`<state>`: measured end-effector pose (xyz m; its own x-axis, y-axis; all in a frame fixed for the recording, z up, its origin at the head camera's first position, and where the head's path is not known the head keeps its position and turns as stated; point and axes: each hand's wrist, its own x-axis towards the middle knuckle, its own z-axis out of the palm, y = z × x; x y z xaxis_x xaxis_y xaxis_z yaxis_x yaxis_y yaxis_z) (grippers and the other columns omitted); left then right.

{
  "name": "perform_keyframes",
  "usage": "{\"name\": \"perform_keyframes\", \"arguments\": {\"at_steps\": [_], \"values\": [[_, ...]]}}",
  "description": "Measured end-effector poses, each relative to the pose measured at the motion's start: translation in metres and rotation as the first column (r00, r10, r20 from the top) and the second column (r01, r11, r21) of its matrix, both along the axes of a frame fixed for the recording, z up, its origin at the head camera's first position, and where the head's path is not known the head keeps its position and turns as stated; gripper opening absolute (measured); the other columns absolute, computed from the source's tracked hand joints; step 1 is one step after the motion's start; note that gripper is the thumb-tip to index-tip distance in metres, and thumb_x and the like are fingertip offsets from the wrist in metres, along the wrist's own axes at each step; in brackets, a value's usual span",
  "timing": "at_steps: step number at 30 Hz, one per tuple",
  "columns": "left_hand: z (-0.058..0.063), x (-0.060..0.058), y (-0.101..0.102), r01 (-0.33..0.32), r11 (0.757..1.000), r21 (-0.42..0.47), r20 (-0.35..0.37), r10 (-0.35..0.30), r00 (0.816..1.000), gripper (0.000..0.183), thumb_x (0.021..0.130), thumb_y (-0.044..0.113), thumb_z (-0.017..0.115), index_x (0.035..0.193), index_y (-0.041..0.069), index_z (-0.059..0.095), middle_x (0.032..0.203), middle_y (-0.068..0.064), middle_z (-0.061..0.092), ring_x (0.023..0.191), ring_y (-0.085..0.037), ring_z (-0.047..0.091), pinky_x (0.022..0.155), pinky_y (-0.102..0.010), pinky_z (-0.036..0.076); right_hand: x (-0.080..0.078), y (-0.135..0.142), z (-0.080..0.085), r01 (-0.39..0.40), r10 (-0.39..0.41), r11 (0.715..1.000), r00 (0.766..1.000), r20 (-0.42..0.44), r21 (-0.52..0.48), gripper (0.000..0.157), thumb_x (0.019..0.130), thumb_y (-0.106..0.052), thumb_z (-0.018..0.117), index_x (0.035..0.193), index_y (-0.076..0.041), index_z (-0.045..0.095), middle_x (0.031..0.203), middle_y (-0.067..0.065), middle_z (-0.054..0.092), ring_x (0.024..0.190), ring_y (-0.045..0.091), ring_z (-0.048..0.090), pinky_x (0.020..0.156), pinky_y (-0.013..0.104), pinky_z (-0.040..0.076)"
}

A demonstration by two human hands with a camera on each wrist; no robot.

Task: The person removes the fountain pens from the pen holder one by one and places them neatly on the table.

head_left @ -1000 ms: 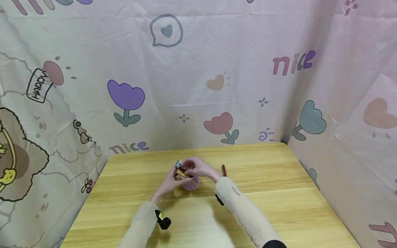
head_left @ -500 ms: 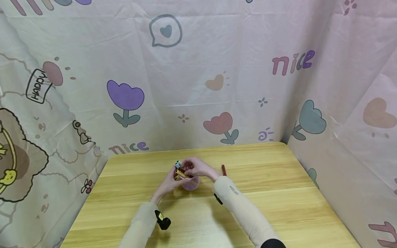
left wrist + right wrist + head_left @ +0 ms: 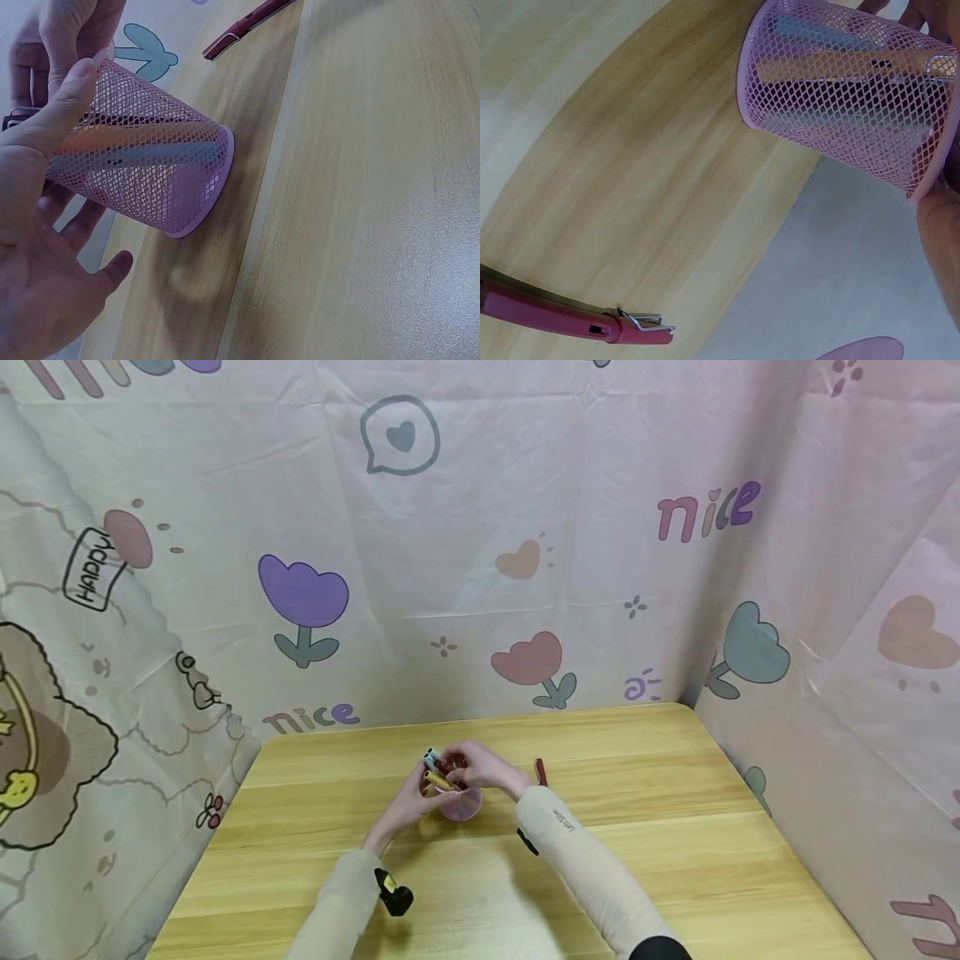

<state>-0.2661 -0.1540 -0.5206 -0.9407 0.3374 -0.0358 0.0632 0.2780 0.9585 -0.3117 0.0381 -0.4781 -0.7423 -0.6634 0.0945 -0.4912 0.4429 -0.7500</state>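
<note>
A pink mesh pen cup point(image 3: 462, 807) stands on the table, with its base point(image 3: 217, 187) toward the person. My left hand point(image 3: 405, 802) grips its rim side, thumb along the mesh and other fingers around the far side. Over the opening, my right hand point(image 3: 483, 766) has curled fingers that pinch a dark red pen among those in the cup; its thumb lies by the rim. An orange-yellow pen point(image 3: 437, 780) and a light blue pen point(image 3: 431, 757) lean out to the left. Through the mesh, an orange pen point(image 3: 817, 66) shows. The right fingertips are partly hidden.
Another dark red pen point(image 3: 541, 772) with a metal clip lies on the wooden table point(image 3: 637, 860), right of the cup and near the right wrist. A patterned cloth point(image 3: 450, 527) hangs behind the table and along both sides.
Both hands stay almost where they were at the cup. The pen tops between them have shifted very slightly. The red pen on the table has not moved.
</note>
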Motion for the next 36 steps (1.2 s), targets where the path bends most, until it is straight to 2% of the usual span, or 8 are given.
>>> {"name": "perform_keyframes", "arguments": {"at_steps": [6, 10, 15, 18, 22, 27, 32, 36], "values": [[-0.001, 0.000, 0.000, -0.004, 1.000, -0.007, -0.001, 0.004, 1.000, 0.083, 0.092, 0.022, 0.075, 0.157, 0.014, 0.025, 0.164, -0.022, 0.028, 0.149, -0.049, 0.029, 0.121, -0.065, 0.029, 0.003, 0.004, -0.001, 0.040, -0.039, 0.997, 0.999, 0.010, -0.072, 0.020, 0.092, 0.005, 0.064, 0.111, 0.000, 0.067, 0.099, 0.014, 0.071, 0.085, 0.018, 0.066, 0.073, 0.020, 0.058], [-0.001, 0.000, 0.001, -0.010, 1.000, -0.006, -0.003, 0.010, 1.000, 0.084, 0.091, 0.021, 0.075, 0.157, 0.013, 0.025, 0.164, -0.022, 0.027, 0.150, -0.049, 0.027, 0.122, -0.066, 0.026, 0.005, 0.007, -0.001, 0.086, -0.086, 0.989, 0.996, 0.003, -0.124, 0.024, 0.094, 0.001, 0.064, 0.118, 0.002, 0.064, 0.106, 0.015, 0.071, 0.094, 0.021, 0.067, 0.082, 0.022, 0.059], [-0.001, -0.001, 0.001, -0.014, 1.000, -0.023, -0.017, 0.014, 1.000, 0.088, 0.091, 0.020, 0.076, 0.159, 0.010, 0.022, 0.163, -0.025, 0.027, 0.148, -0.051, 0.029, 0.121, -0.067, 0.025, 0.006, 0.011, -0.001, 0.122, -0.127, 0.976, 0.992, -0.018, -0.181, 0.026, 0.097, -0.003, 0.062, 0.122, 0.003, 0.062, 0.111, 0.017, 0.070, 0.102, 0.027, 0.068, 0.092, 0.030, 0.060], [-0.002, -0.002, 0.001, -0.015, 0.999, -0.037, -0.022, 0.015, 1.000, 0.088, 0.090, 0.021, 0.076, 0.159, 0.011, 0.022, 0.163, -0.025, 0.027, 0.150, -0.050, 0.027, 0.122, -0.067, 0.023, 0.007, 0.015, -0.002, 0.148, -0.158, 0.960, 0.987, -0.024, -0.237, 0.028, 0.098, -0.005, 0.061, 0.125, 0.003, 0.060, 0.114, 0.018, 0.070, 0.106, 0.030, 0.069, 0.096, 0.033, 0.059], [-0.003, -0.002, 0.001, -0.014, 0.999, -0.044, -0.024, 0.013, 1.000, 0.089, 0.091, 0.022, 0.076, 0.160, 0.012, 0.020, 0.164, -0.025, 0.026, 0.150, -0.051, 0.025, 0.122, -0.067, 0.022, 0.005, 0.020, -0.004, 0.145, -0.157, 0.917, 0.988, -0.002, -0.372, 0.025, 0.100, -0.004, 0.057, 0.124, 0.004, 0.054, 0.114, 0.025, 0.070, 0.108, 0.038, 0.070, 0.098, 0.035, 0.059], [-0.002, -0.003, 0.000, -0.006, 1.000, -0.023, -0.026, 0.005, 1.000, 0.090, 0.090, 0.022, 0.076, 0.160, 0.014, 0.019, 0.164, -0.026, 0.026, 0.149, -0.052, 0.026, 0.122, -0.067, 0.024, 0.002, 0.025, -0.006, 0.116, -0.085, 0.852, 0.993, 0.084, -0.510, 0.022, 0.104, -0.002, 0.048, 0.124, 0.005, 0.042, 0.116, 0.038, 0.065, 0.109, 0.049, 0.068, 0.095, 0.044, 0.060], [-0.002, -0.002, 0.001, -0.001, 1.000, -0.009, -0.022, 0.001, 1.000, 0.089, 0.089, 0.021, 0.077, 0.159, 0.015, 0.022, 0.163, -0.026, 0.027, 0.148, -0.053, 0.028, 0.122, -0.066, 0.026, 0.003, 0.029, -0.006, 0.195, -0.088, 0.783, 0.975, 0.205, -0.590, 0.025, 0.107, -0.007, 0.044, 0.128, 0.002, 0.034, 0.118, 0.044, 0.059, 0.109, 0.054, 0.065, 0.092, 0.053, 0.059], [-0.001, -0.002, 0.000, -0.005, 1.000, -0.015, -0.016, 0.005, 1.000, 0.090, 0.089, 0.021, 0.077, 0.159, 0.013, 0.021, 0.163, -0.027, 0.025, 0.147, -0.054, 0.027, 0.121, -0.066, 0.026, 0.003, 0.033, -0.002, 0.261, -0.118, 0.725, 0.959, 0.258, -0.638, 0.029, 0.107, -0.009, 0.044, 0.132, 0.000, 0.032, 0.117, 0.047, 0.056, 0.103, 0.057, 0.065, 0.088, 0.053, 0.061]]}}
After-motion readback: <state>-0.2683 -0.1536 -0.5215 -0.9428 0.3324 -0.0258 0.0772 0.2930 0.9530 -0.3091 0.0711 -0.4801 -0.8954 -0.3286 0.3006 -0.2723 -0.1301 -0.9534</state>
